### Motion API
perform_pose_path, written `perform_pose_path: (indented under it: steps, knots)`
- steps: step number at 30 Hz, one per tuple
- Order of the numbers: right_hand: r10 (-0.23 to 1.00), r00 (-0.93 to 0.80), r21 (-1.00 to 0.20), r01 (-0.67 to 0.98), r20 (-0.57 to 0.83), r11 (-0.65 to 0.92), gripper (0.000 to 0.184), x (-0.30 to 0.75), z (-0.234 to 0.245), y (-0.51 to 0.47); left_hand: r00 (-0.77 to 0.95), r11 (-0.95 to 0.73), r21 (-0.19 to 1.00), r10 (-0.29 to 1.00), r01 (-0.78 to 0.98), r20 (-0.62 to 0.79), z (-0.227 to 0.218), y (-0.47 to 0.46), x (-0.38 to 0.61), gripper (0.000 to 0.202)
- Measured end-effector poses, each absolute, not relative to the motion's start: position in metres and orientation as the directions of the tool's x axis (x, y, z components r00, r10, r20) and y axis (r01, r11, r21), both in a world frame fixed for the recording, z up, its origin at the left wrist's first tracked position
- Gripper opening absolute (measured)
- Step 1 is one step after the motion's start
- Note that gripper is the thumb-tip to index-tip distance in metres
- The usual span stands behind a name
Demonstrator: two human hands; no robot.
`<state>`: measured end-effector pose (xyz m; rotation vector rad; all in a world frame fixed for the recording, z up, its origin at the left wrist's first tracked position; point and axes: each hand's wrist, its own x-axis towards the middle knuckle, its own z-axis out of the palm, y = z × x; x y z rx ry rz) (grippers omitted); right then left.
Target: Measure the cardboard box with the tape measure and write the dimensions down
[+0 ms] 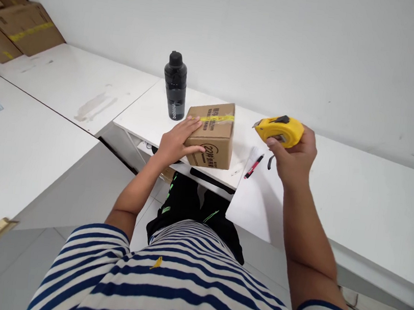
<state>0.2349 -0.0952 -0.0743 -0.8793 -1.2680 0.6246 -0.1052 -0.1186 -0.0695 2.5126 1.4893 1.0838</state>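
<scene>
A small cardboard box [211, 145] with yellow tape across its top stands at the white desk's front edge. My left hand [179, 139] grips its left side, fingers over the top edge and thumb along the printed front. Raised above the desk to the right, my right hand [297, 159] is closed around a yellow tape measure [281, 129]. Its metal tip points left towards the box, and the black strap hangs below. Under the tape measure, a red and black pen [253, 166] lies on white paper [251, 204] that overhangs the front edge.
A black bottle [176, 90] stands upright just behind and left of the box. Larger cardboard boxes [27, 30] are stacked at the far left against the wall. Another white table [38, 142] adjoins at the left, with a gap beside the desk [366, 191].
</scene>
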Motion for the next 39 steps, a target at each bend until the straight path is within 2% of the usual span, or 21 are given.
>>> perform_pose_path:
  steps: [4,7,10,14,17,19,21,23,25,29,34,36,39]
  knots:
    - [0.837,0.151,-0.850,0.052,0.525,0.524,0.067,0.223,-0.079,-0.090,0.037,-0.472,0.497,0.751,0.728,0.659,-0.111,-0.123,-0.133,0.091]
    - [0.843,0.093,-0.848,0.044,0.530,0.529,0.065,0.210,-0.080,-0.087,-0.041,-0.446,0.521,0.730,0.728,0.682,-0.126,-0.131,-0.144,0.091]
    - [0.827,0.066,-0.830,0.044,0.558,0.556,0.064,0.199,-0.080,-0.086,0.031,-0.445,0.415,0.711,0.794,0.702,-0.116,-0.137,-0.140,0.090]
    - [0.794,0.062,-0.796,0.066,0.605,0.602,0.064,0.194,-0.074,-0.087,0.225,-0.506,0.233,0.687,0.831,0.691,-0.087,-0.137,-0.120,0.086]
    - [0.774,0.040,-0.774,0.080,0.632,0.628,0.065,0.195,-0.063,-0.082,0.397,-0.629,0.212,0.679,0.748,0.617,-0.070,-0.135,-0.100,0.080]
    - [0.773,-0.027,-0.767,0.110,0.634,0.632,0.067,0.194,-0.054,-0.076,0.416,-0.661,0.310,0.702,0.684,0.578,-0.061,-0.133,-0.088,0.083]
    - [0.782,-0.115,-0.766,0.153,0.613,0.624,0.067,0.190,-0.046,-0.070,0.283,-0.596,0.494,0.772,0.633,0.569,-0.051,-0.131,-0.079,0.084]
    - [0.786,-0.193,-0.760,0.200,0.588,0.618,0.066,0.183,-0.038,-0.066,0.099,-0.478,0.672,0.848,0.565,0.520,-0.037,-0.128,-0.075,0.078]
    - [0.768,-0.254,-0.733,0.234,0.588,0.638,0.067,0.175,-0.031,-0.067,0.048,-0.400,0.771,0.899,0.495,0.435,-0.020,-0.124,-0.073,0.070]
    - [0.713,-0.296,-0.668,0.253,0.636,0.700,0.070,0.165,-0.015,-0.080,0.162,-0.360,0.847,0.933,0.391,0.322,0.017,-0.115,-0.070,0.058]
    - [0.758,-0.285,-0.720,0.246,0.586,0.649,0.070,0.172,0.004,-0.097,0.368,-0.274,0.912,0.917,0.304,0.152,0.041,-0.111,-0.066,0.061]
    - [0.767,-0.278,-0.728,0.248,0.578,0.639,0.071,0.186,0.006,-0.099,0.338,-0.263,0.911,0.929,0.318,0.150,0.039,-0.107,-0.071,0.060]
    - [0.793,-0.234,-0.770,0.200,0.562,0.605,0.081,0.224,-0.004,-0.093,0.169,-0.254,0.899,0.964,0.356,0.206,0.022,-0.092,-0.088,0.052]
